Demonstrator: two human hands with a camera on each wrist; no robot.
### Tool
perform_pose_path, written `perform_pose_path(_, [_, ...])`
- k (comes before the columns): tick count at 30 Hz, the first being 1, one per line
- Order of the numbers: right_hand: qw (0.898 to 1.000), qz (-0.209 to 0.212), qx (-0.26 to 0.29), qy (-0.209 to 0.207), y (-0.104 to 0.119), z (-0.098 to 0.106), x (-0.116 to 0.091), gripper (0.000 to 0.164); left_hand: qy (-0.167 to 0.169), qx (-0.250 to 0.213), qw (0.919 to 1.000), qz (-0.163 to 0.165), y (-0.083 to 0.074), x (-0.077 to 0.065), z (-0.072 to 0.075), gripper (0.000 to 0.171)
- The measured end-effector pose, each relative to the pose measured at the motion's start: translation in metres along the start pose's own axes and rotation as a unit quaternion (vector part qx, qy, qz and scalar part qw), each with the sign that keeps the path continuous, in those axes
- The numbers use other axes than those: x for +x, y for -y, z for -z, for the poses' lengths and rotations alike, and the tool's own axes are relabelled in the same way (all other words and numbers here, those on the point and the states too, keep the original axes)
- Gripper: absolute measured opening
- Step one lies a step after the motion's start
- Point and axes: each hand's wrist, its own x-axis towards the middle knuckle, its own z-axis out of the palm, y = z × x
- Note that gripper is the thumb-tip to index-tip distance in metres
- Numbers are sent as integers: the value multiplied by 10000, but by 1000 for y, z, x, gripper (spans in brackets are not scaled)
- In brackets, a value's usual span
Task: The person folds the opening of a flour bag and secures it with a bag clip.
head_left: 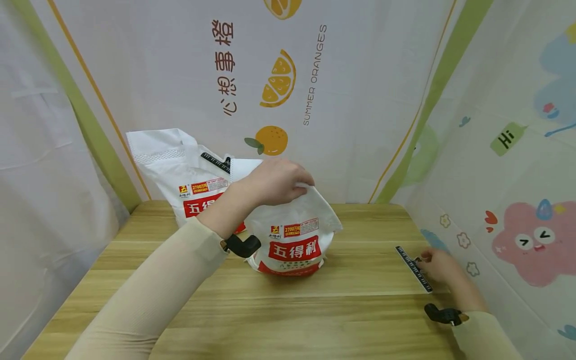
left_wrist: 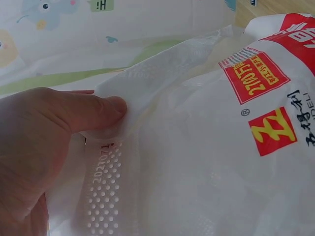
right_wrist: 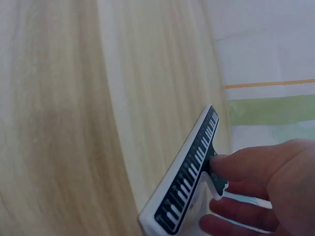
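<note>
A wood-grain table point(head_left: 288, 320) — behind it, a white sheet point(head_left: 360, 100) printed with oranges point(head_left: 272, 140); rightward, a cartoon-printed sheet point(head_left: 486, 180).

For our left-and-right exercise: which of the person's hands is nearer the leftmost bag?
Left. The left hand grips the top of the neighbouring bag, beside the leftmost bag; the right hand is across the table, pinching a clip.

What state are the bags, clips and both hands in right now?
Front bag: upright, top pinched, sealing unclear.
Rear bag: standing, partly hidden.
Rear clip: at rear bag's top, partly hidden.
Other clip: held, open or closed unclear.
Left hand: pinching front bag.
Right hand: holding other clip.
</note>
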Motion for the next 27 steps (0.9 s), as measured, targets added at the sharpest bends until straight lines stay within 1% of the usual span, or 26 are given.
perform_pose_path(11, [9999, -78, 36, 133, -3, 1, -1, 55, 5, 14, 10000, -6, -1, 1, 0, 23])
perform_pose_path(17, [9994, 7, 306, 164, -1, 4, -4, 56, 20, -14, 10000, 26, -1, 2, 0, 23])
perform_pose_path(20, [9991, -16, 403, 158, 0, 4, -5, 56, 31, -31, 10000, 46, -2, 1, 0, 23])
perform_pose_path(23, [9988, -100, 457, 135, 2, 4, -5, 54, 48, -51, 10000, 53, -3, 0, 1, 24])
perform_pose_path(27, [9985, -110, 524, 62, 2, 4, -5, 45, 62, -54, 10000, 42, -3, 1, 0, 24])
